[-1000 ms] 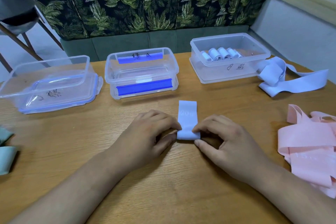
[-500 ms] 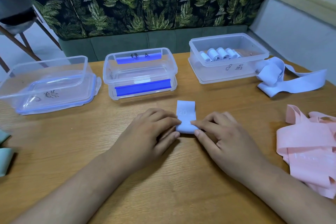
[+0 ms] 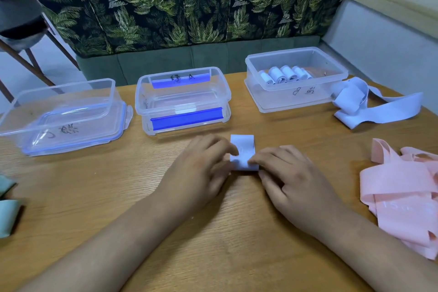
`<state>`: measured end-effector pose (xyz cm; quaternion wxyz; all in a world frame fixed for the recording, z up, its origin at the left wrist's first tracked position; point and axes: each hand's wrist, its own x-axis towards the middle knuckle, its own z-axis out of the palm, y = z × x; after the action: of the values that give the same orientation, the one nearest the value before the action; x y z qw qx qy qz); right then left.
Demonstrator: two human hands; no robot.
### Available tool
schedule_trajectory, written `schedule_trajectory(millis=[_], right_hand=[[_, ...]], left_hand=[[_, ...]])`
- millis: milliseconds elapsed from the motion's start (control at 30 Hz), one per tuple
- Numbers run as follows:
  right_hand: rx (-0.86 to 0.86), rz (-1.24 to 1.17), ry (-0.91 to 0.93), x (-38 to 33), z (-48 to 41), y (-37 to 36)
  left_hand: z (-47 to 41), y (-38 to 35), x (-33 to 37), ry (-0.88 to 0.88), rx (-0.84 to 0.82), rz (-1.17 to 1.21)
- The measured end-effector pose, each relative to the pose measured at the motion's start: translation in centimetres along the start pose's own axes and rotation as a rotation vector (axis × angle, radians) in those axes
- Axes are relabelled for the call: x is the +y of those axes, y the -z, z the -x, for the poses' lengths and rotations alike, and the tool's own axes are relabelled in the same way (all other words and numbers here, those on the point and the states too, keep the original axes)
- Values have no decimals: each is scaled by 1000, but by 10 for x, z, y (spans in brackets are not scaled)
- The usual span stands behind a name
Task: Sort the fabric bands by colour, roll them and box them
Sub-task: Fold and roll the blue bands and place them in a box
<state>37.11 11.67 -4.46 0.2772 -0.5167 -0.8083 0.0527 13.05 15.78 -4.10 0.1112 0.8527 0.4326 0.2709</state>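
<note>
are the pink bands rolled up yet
No, the pink bands lie in a loose, unrolled heap on the table.

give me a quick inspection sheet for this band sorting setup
surface: wooden table
job's things: partly rolled blue band at centre; blue rolls in right box; middle box and left box show no rolls; loose blue bands and pink bands at right; green bands at left edge
clutter: nothing seen
hands: left hand and right hand both pinch the blue band
cables: nothing seen
surroundings: leaf-print bench behind, chair far left
</note>
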Motion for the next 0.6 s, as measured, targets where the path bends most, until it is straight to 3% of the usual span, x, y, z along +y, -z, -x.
schedule_trajectory(millis=[100, 333, 600], right_hand=[[-15, -13, -29, 3, -3, -1], [-87, 88, -111, 4, -7, -6], [-15, -83, -113, 8, -8, 0]], left_hand=[[1, -5, 0, -106, -21, -84], [-8, -10, 0, -35, -3, -189], [-35, -14, -6, 12, -36, -301]])
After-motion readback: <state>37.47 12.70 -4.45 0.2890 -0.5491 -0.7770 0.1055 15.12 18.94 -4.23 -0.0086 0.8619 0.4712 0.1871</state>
